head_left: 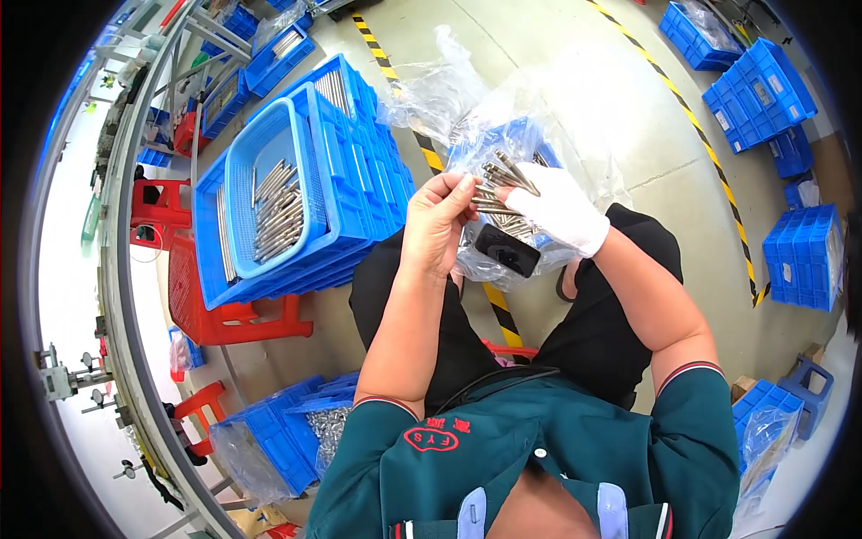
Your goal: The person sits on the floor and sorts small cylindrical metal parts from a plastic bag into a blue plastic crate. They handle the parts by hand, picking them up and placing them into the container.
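Observation:
In front of my knees, my right hand (pixel 564 214), in a white glove, is closed round a bundle of slim metal rods (pixel 514 172). The rods fan out from its fingers toward the left. My bare left hand (pixel 433 220) pinches at the left ends of these rods, thumb against fingers; exactly how many it grips is hidden. Under both hands is a blue crate (pixel 512 136) lined with clear plastic (pixel 467 85), with more metal rods in it. A black phone-like rectangle (pixel 508 251) lies at its near side, below the rods.
To the left, stacked blue crates (pixel 355 171) carry a light-blue basket (pixel 235 162) of metal rods (pixel 280 220). A red stool (pixel 206 305) stands beside them. Lower left, a bin holds small metal parts (pixel 329 431). More blue crates (pixel 804 256) line the right side, beyond striped floor tape (pixel 718 171).

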The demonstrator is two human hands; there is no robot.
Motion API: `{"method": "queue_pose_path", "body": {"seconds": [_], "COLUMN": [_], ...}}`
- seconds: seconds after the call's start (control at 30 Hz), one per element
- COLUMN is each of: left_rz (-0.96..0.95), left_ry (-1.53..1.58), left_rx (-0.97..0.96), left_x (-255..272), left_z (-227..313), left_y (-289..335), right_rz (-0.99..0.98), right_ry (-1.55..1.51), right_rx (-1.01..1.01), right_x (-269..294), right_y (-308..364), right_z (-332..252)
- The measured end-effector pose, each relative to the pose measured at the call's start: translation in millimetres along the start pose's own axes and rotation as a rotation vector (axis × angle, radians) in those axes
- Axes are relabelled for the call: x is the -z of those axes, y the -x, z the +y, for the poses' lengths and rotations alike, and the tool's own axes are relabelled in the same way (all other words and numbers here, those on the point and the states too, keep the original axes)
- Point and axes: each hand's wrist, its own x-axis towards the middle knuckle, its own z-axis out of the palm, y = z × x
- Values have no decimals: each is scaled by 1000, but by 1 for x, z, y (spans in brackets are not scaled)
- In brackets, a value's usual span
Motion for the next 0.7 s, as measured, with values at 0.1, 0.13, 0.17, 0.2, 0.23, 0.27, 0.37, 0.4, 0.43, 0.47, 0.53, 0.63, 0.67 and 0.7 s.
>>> {"method": "queue_pose_path", "body": {"seconds": [0.1,0.13,0.17,0.2,0.23,0.27,0.37,0.4,0.43,0.47,0.53,0.63,0.67,0.7], "left_rz": [15,7,-1,10,13,17,13,15,25,25,30,43,16,13], "left_ry": [62,64,65,14,-46,-106,-20,5,-42,-54,-85,-19,-11,14], "left_rx": [59,62,65,50,31,11,46,74,58,57,47,68,73,76], "left_x": [-3,-1,1,3,5,5,3,4,9,12,13,4,8,8], "left_z": [0,-1,-2,-5,-6,-7,-12,-10,-13,-14,-17,-11,-13,-14], "left_y": [0,-1,-1,0,-2,-3,2,2,1,-1,-1,1,0,0], "right_rz": [8,8,8,23,50,77,81,79,98,90,69,103,113,116], "right_ry": [137,210,283,341,395,450,502,512,510,508,499,480,476,456], "right_rx": [41,47,53,91,135,179,207,218,273,253,221,276,285,300], "right_x": [1,0,0,0,-1,-2,-3,-3,-5,-5,-3,-5,-6,-5], "right_y": [0,0,1,3,4,5,9,8,8,6,8,7,7,7], "right_z": [-4,-4,-4,-4,-5,-6,-2,-2,0,-1,-2,-5,-5,-6]}}
